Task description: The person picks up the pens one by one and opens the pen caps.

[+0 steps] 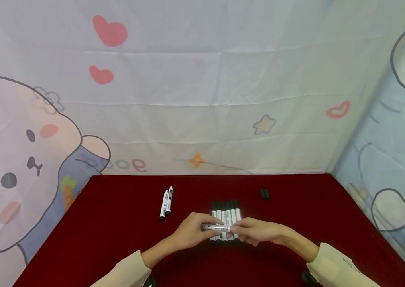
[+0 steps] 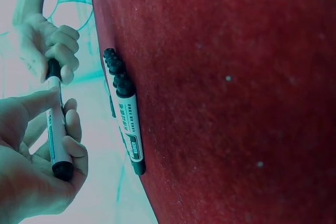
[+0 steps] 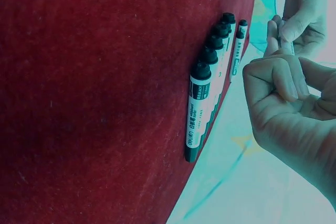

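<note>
The left hand (image 1: 195,231) grips a white marker (image 1: 220,227), fingers curled round its barrel and thumb laid along it. Facing it, the right hand (image 1: 260,230) has its fingers bent and pinches the marker's other end, where the left wrist view shows a black cap (image 2: 54,70). The marker lies crosswise between the two hands, held up off the table, its black bottom end at the left palm.

Just below the hands, a row of white markers (image 1: 223,223) lies side by side, touching or nearly so. Their black-capped ends point away from the person; their labels carry dark print.

Ahead of the left hand and a little further left, two more white markers lie close together, a nearer one (image 1: 164,205) and a farther one (image 1: 169,199). Their slim pale tips are bare and point away from the person, black bottom ends toward the person. Ahead of the right hand, slightly to its right, two loose black caps (image 1: 265,193) sit next to each other.

Under everything spreads a deep red table covering (image 1: 116,227). Pale sleeves (image 1: 335,265) end at both wrists. Beyond the hands hangs a pale curtain (image 1: 188,79) printed with red hearts, a star and, to the left, a large cartoon animal (image 1: 19,131).
</note>
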Motion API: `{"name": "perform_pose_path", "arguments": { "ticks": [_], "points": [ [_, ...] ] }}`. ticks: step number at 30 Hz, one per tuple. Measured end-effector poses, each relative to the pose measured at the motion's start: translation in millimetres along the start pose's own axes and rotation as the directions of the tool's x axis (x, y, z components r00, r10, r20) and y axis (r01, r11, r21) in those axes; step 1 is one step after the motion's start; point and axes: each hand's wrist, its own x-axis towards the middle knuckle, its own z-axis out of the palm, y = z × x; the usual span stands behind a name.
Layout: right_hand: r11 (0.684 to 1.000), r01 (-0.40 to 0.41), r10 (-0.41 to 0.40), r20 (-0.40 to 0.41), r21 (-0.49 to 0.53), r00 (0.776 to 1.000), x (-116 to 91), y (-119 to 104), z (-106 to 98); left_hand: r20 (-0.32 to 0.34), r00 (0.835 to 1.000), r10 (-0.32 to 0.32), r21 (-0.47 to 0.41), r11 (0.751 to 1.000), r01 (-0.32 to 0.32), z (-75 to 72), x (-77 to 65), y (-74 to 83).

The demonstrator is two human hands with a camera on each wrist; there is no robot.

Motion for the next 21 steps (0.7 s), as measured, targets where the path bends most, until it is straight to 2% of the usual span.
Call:
{"name": "perform_pose_path", "arguments": {
  "ticks": [3, 6, 8, 11, 12, 14, 17, 21],
  "points": [
    [0.999, 0.034, -0.034, -0.002, -0.029, 0.999, 2, 4, 0, 0.003, 1.000, 0.002, -0.006, 1.000, -0.002, 0.7, -0.7, -1.0],
    [0.986, 0.104, -0.107, -0.017, -0.130, 0.994, 3, 9, 1, -0.003, 1.000, 0.012, 0.007, 1.000, -0.012, 1.8, -1.9, -1.7],
    [0.953, 0.179, -0.194, -0.039, -0.242, 0.980, 4, 10, 1, -0.026, 0.999, 0.025, 0.059, 0.998, -0.023, 2.7, -3.6, -1.6],
    [0.873, 0.274, -0.332, -0.081, -0.404, 0.940, 5, 11, 1, -0.072, 0.996, 0.059, 0.170, 0.984, -0.046, 2.9, -6.1, 0.5],
    [0.846, 0.295, -0.372, -0.094, -0.445, 0.924, 6, 12, 1, -0.089, 0.993, 0.074, 0.203, 0.978, -0.055, 2.6, -6.5, 1.4],
    [0.819, 0.317, -0.415, -0.113, -0.479, 0.903, 7, 12, 2, -0.111, 0.988, 0.104, 0.235, 0.969, -0.076, 1.0, -6.5, 3.6],
    [0.791, 0.343, -0.462, -0.127, -0.507, 0.878, 9, 15, 3, -0.106, 0.989, 0.104, 0.202, 0.976, -0.081, -2.1, -5.3, 6.4],
    [0.759, 0.370, -0.513, -0.142, -0.536, 0.846, 10, 17, 6, -0.059, 0.997, 0.045, 0.110, 0.993, -0.039, -5.8, -5.4, 8.6]
  ]
}}
